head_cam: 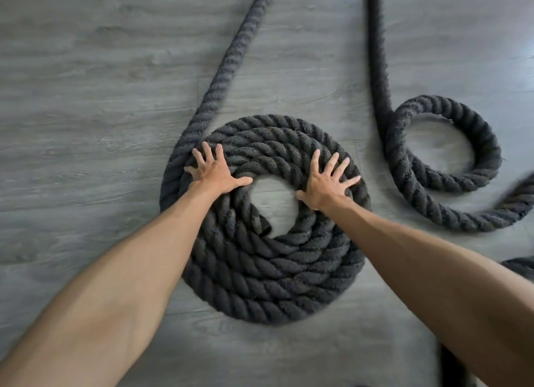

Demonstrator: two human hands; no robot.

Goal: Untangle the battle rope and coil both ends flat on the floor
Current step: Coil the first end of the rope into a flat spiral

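A thick black twisted battle rope lies on the floor. One end is wound into a flat spiral coil in the middle of the view, with its capped tip beside the open centre. My left hand presses flat on the coil's upper left turns, fingers spread. On the upper right turns my right hand lies flat, fingers also apart. From the coil's left side a strand runs off to the top edge. To the right, the other end forms a loose open loop.
Grey wood-look plank floor surrounds the rope. A second strand runs from the top edge down into the loose loop. More rope shows at the right edge, behind my right forearm.
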